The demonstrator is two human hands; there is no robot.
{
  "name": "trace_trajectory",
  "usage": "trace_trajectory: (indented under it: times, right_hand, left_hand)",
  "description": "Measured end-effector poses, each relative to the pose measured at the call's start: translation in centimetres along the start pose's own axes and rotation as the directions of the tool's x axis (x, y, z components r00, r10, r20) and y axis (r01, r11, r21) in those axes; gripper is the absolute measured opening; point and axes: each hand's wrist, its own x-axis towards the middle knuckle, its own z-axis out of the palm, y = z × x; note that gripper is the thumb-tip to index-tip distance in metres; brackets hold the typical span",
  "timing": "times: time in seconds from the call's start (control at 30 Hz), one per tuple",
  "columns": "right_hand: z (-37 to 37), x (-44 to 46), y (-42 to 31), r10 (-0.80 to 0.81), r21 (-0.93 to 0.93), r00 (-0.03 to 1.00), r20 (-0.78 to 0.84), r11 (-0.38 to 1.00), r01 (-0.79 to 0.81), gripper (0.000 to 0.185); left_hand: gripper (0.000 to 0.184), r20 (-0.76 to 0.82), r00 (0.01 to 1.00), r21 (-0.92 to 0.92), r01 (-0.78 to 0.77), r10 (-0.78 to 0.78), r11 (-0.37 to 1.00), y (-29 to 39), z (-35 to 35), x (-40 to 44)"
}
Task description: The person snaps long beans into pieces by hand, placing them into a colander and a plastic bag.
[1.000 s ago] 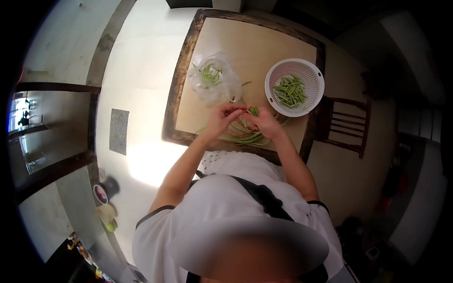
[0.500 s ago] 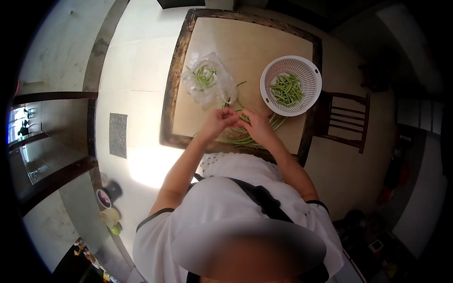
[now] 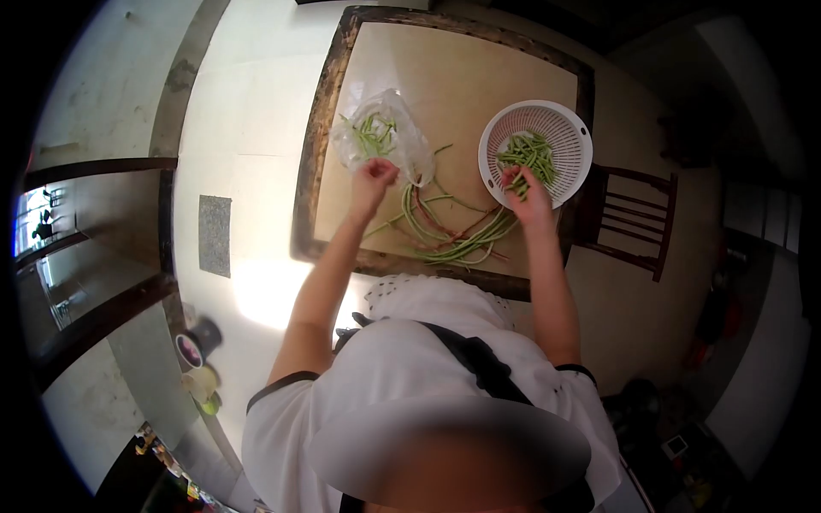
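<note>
My right hand (image 3: pixel 532 202) is over the near rim of a white colander (image 3: pixel 578 171), fingers closed around some green bean pieces. More cut bean pieces (image 3: pixel 532 152) lie in the colander just beyond the fingers. My left hand (image 3: pixel 375 179) is at the near side of a clear plastic bag (image 3: pixel 410 144), its fingertips pinched together; what they hold, if anything, is too small to make out. Thin green scraps (image 3: pixel 373 135) lie in the bag's opening. Between my hands, long green beans (image 3: pixel 466 248), a few of them reddish, lie curved on the table.
The table (image 3: pixel 445 73) has a dark, worn wooden frame around a pale top. A dark wooden chair (image 3: pixel 637 214) stands against its right side. On the floor at left lie a grey mat (image 3: pixel 215 235) and a bucket (image 3: pixel 190 352).
My hands have parted from above the long beans. The right one has moved to the colander with bean pieces, the left one to the plastic bag.
</note>
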Motion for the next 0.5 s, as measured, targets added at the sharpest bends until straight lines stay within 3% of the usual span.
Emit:
trace_trajectory:
  times: [0.03, 0.07, 0.1, 0.13, 0.17, 0.2, 0.27, 0.3, 0.33, 0.37, 0.43, 0.5]
  right_hand:
    - [-1.1, 0.8, -1.1, 0.055, 0.031, 0.991, -0.119, 0.998, -0.052, 0.016]
    - [-1.9, 1.1, -1.8, 0.116, 0.066, 0.965, -0.236, 0.992, -0.103, 0.021]
    - [-1.9, 0.8, -2.4, 0.123, 0.065, 0.963, -0.241, 0.992, -0.11, 0.021]
    - [-2.0, 0.5, -2.9, -0.071, -0.097, 0.947, -0.314, 0.994, 0.042, 0.025]
    - [-1.9, 0.3, -3.1, -0.268, -0.265, 0.898, -0.348, 0.947, 0.18, 0.028]
    - [-2.0, 0.1, -2.8, -0.261, -0.265, 0.899, -0.351, 0.949, 0.172, 0.028]
    - [-2.3, -0.5, -2.1, -0.475, -0.627, 0.796, -0.375, 0.763, 0.159, 0.033]
    - [-2.8, -0.9, -1.1, -0.509, -0.73, 0.831, -0.224, 0.653, 0.203, 0.029]
    - [-2.1, -1.9, -0.1, -0.411, -0.741, 0.902, -0.133, 0.646, 0.185, 0.024]
    - [-1.1, -2.8, 1.3, -0.303, -0.752, 0.952, -0.042, 0.637, 0.17, 0.02]
    - [-0.8, -3.1, 6.4, -0.174, -0.844, 0.97, 0.168, 0.483, 0.233, 0.015]
    - [-0.5, -3.7, 10.2, 0.138, -0.924, 0.945, 0.295, 0.294, 0.246, 0.017]
  left_hand:
    - [0.015, -0.06, 0.997, 0.147, -0.043, 0.052, 0.988, -0.3, -0.8, 1.5]
    - [0.015, -0.062, 0.997, 0.146, -0.037, 0.046, 0.989, -0.3, -1.0, 2.8]
    - [0.015, -0.163, 0.972, 0.235, -0.126, 0.167, 0.964, -0.1, -1.2, 3.7]
    - [0.015, -0.249, 0.924, 0.334, -0.2, 0.291, 0.921, -0.2, -1.3, 3.9]
    - [0.015, -0.251, 0.926, 0.336, -0.191, 0.284, 0.922, -0.5, -1.6, 3.6]
    - [0.017, -0.235, 0.927, 0.413, -0.176, 0.291, 0.893, 0.1, -1.6, 3.0]
    - [0.018, -0.219, 0.931, 0.49, -0.155, 0.293, 0.858, -0.3, -1.7, 1.9]
    - [0.018, -0.17, 0.977, 0.423, -0.045, 0.128, 0.905, -1.3, -1.6, 1.0]
    - [0.018, -0.108, 0.993, 0.36, 0.074, -0.038, 0.93, -2.4, -1.4, 0.0]
    - [0.018, -0.109, 0.993, 0.362, 0.079, -0.043, 0.929, -3.5, -1.1, -1.1]
    - [0.02, -0.089, 0.989, 0.231, 0.138, -0.121, 0.963, -5.2, -0.2, -3.2]
    - [0.02, -0.058, 0.987, 0.181, 0.16, -0.152, 0.97, -5.3, 0.6, -5.3]
